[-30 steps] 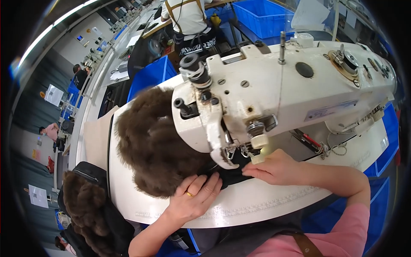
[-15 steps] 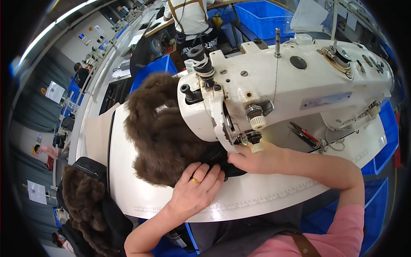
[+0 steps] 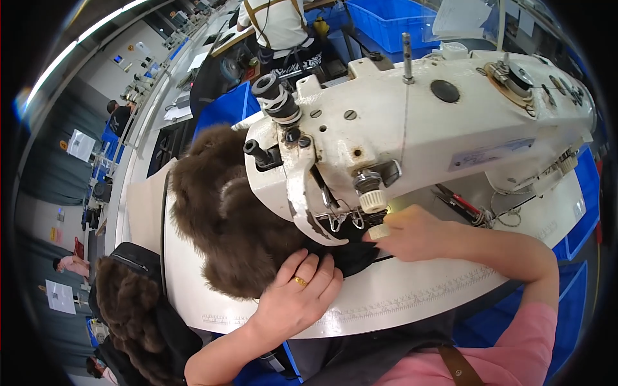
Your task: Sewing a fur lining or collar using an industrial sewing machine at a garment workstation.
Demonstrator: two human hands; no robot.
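Brown fur with black fabric [image 3: 355, 258] along its edge lies on the sewing machine bed. The fur [image 3: 235, 225] bunches up left of the machine head. My left hand [image 3: 302, 286] wears a gold ring and has its bent fingers closed over the border of fur and fabric; its thumb is hidden. Close by the needle area, my right hand [image 3: 411, 233] is closed, fingertips at the black fabric's right end. The white sewing machine [image 3: 309, 154] reaches over the work, its presser area partly covered by a pale knob [image 3: 380, 231].
Red-handled snips [image 3: 460, 202] lie behind my right forearm, beside a coil of cord [image 3: 508, 215]. Another fur piece with black fabric [image 3: 129, 289] hangs at the left table edge. Blue bins [image 3: 393, 29] stand around. A person in white [image 3: 277, 26] sits beyond the machine.
My right hand has moved rightward past the needle area, and more black fabric shows between my hands. My left hand stays on the work. The whole view has shifted slightly.
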